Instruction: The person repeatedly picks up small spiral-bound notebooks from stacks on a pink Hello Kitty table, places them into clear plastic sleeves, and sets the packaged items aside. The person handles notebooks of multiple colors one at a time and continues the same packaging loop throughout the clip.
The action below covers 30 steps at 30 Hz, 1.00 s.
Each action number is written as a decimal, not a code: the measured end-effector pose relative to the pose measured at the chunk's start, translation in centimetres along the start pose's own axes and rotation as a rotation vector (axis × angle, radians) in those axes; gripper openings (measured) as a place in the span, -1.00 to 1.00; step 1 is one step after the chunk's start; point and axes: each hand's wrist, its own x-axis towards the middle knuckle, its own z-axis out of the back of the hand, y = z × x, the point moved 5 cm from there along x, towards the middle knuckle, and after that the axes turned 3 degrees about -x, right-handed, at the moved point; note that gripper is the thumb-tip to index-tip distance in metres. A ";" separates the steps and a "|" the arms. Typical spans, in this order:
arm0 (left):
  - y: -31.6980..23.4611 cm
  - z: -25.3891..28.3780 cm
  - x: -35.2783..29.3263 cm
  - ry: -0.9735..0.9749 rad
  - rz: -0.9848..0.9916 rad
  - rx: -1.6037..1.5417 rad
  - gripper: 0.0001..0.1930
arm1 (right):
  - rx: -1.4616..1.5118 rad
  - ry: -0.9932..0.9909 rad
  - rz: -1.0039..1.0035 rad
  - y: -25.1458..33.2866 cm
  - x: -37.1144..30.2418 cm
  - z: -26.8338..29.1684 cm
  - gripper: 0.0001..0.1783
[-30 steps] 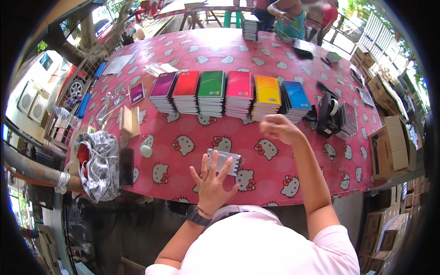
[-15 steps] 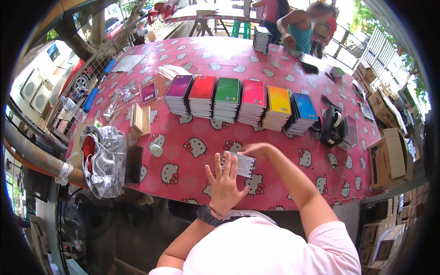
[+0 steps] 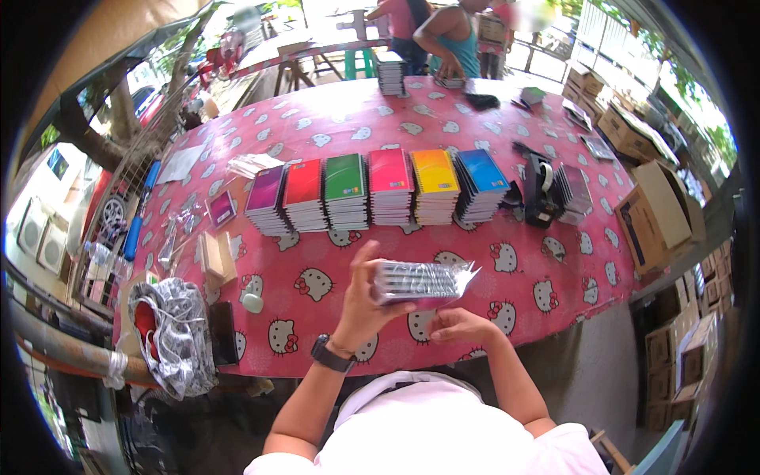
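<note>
A small bundle of spiral notebooks in clear plastic [image 3: 419, 282] is lifted just above the table. My left hand [image 3: 366, 293] grips its left end, thumb below and fingers behind. At the bundle's right end the plastic sticks out loose. My right hand [image 3: 463, 325] is below and right of that end, apart from it, with fingers curled in and nothing visible in them. Beyond my hands stands a row of notebook stacks: purple [image 3: 265, 188], red [image 3: 305, 182], green [image 3: 344, 176], pink [image 3: 389, 169], yellow [image 3: 435, 171] and blue [image 3: 484, 171].
To the right are a black tape dispenser [image 3: 541, 190] and dark notebooks [image 3: 575, 190]. A grey patterned bag [image 3: 186, 332], a dark flat object [image 3: 222, 332], a small pale object [image 3: 252, 302] and wooden pieces [image 3: 215, 260] lie left. A co-worker [image 3: 457, 43] handles something at the far edge.
My left hand, flat on the bundle before, now grips and lifts it. The bundle has turned sideways. My right hand has drawn back from its far side toward me. The whole view has shifted.
</note>
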 end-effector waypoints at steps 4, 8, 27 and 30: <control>3.5 -0.3 -2.4 0.019 0.110 -0.457 0.06 | 0.179 -0.296 0.670 4.5 1.4 -1.3 -0.32; 3.2 -0.8 -3.2 0.053 0.127 -0.238 0.03 | 0.095 -0.310 0.692 8.6 1.4 -2.1 -0.31; -0.6 1.0 6.2 0.331 0.073 0.581 -0.89 | -1.220 -0.557 0.785 18.5 -6.1 -5.3 -0.80; -3.3 4.0 6.0 -0.130 -0.141 0.439 -0.88 | -0.828 -0.704 0.908 18.3 -8.9 -2.5 -0.79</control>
